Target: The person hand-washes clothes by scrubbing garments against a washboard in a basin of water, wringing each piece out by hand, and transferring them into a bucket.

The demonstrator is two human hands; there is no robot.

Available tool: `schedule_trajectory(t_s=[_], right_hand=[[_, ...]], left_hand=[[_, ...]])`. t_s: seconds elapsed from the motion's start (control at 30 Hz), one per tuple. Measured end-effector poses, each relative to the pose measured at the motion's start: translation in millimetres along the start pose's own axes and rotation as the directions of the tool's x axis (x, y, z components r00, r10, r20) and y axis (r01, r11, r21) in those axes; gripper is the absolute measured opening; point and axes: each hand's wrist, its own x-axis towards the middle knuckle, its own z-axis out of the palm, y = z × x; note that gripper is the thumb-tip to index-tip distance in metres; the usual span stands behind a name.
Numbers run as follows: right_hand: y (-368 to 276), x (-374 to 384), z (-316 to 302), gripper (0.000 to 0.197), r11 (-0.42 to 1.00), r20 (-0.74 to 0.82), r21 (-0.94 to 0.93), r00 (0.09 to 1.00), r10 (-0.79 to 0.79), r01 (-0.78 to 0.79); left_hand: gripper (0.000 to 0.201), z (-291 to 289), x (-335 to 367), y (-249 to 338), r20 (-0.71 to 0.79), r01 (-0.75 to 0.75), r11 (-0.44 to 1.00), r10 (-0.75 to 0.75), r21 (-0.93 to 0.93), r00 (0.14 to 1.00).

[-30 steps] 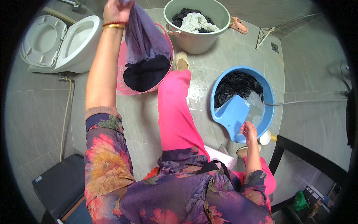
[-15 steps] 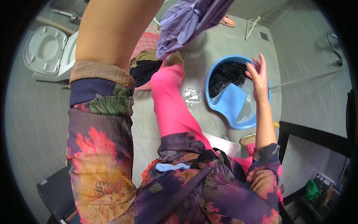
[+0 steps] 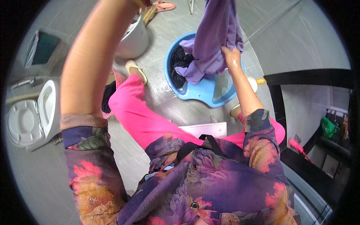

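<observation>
A purple garment [image 3: 215,33] hangs from the top edge of the view, its lower folds draped into a blue washtub [image 3: 193,93]. My right hand [image 3: 231,59] is closed on the right side of the garment, above the tub. My left forearm [image 3: 90,56] reaches up past the top edge, so the left hand itself is out of view. Black wet clothing [image 3: 179,62] lies in the tub, to the left of the built-in blue ribbed washboard [image 3: 200,90]. Cloudy water shows at the tub's right side.
A white bucket [image 3: 135,43] stands left of the tub. A pink basket [image 3: 119,77] with dark clothes is partly hidden behind my leg. Further left is a toilet [image 3: 24,122]. A black frame [image 3: 307,78] stands at right; a low white stool [image 3: 210,130] sits between my legs.
The view has shifted left and down. The purple garment has come from above the pink basket to over the tub, and my right hand, open before, has taken hold of it.
</observation>
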Motion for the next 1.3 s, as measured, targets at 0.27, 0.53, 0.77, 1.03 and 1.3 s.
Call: schedule_trajectory(t_s=[0.27, 0.53, 0.77, 1.03, 1.3], right_hand=[[191.0, -68.1, -64.9, 0.048, 0.777, -0.120, -0.531, 0.938, 0.325, -0.338], [163.3, -73.4, -4.2, 0.084, 0.512, 0.251, -0.853, 0.941, 0.228, 0.104], [227.6, -52.1, 1.9, 0.080, 0.509, 0.208, -0.860, 0.929, 0.305, 0.026], [279.8, -37.8, 38.1, 0.061, 0.473, 0.211, -0.876, 0.807, 0.551, -0.094], [370.5, -69.7, 67.7, 0.047, 0.478, 0.017, -0.767, 0.731, 0.682, -0.428]], left_hand=[[0.059, 87.9, -209.2, -244.1, 0.057, 0.673, 0.558, -0.789, 0.487, 0.612], [0.112, 253.2, -315.4, -273.9, -0.063, 0.900, 0.255, -0.954, 0.353, 0.294], [0.094, 287.1, -278.6, -335.1, -0.113, 0.763, 0.375, -0.859, 0.526, 0.500], [0.076, 342.3, -213.0, -420.8, 0.186, 0.376, 0.513, -0.748, 0.772, 0.638], [0.046, 415.1, -208.9, -493.7, 0.549, 0.234, 0.555, -0.830, 0.799, 0.095]])
